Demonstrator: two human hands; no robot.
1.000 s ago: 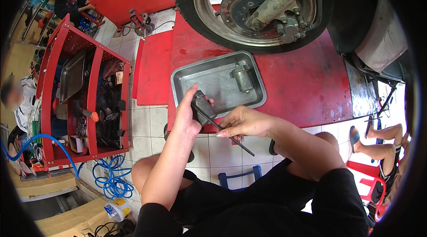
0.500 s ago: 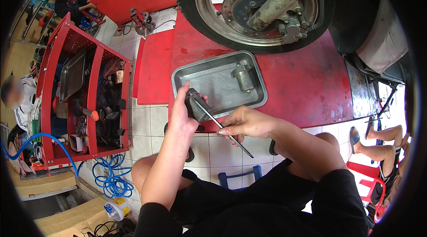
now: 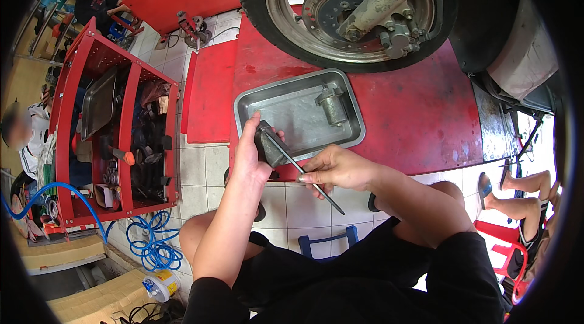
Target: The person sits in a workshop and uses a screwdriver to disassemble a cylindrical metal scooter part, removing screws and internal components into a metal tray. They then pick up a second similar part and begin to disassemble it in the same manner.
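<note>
Looming beyond both grips: motorcycle wheel (image 3: 340, 13) on red lift surface (image 3: 420, 117); leaning in risks bumping tyre. Metal tray (image 3: 292, 117) just ahead of left hand (image 3: 249, 153), cylindrical part (image 3: 331, 105) lying inside; nudged tray could slide off edge. Left grip closed around small dark metal part (image 3: 267, 144), held above tray's near rim. Right hand (image 3: 334, 169) pinches thin rod (image 3: 304, 172), tip at part; slip could jab left fingers or drop part onto tiles.
</note>
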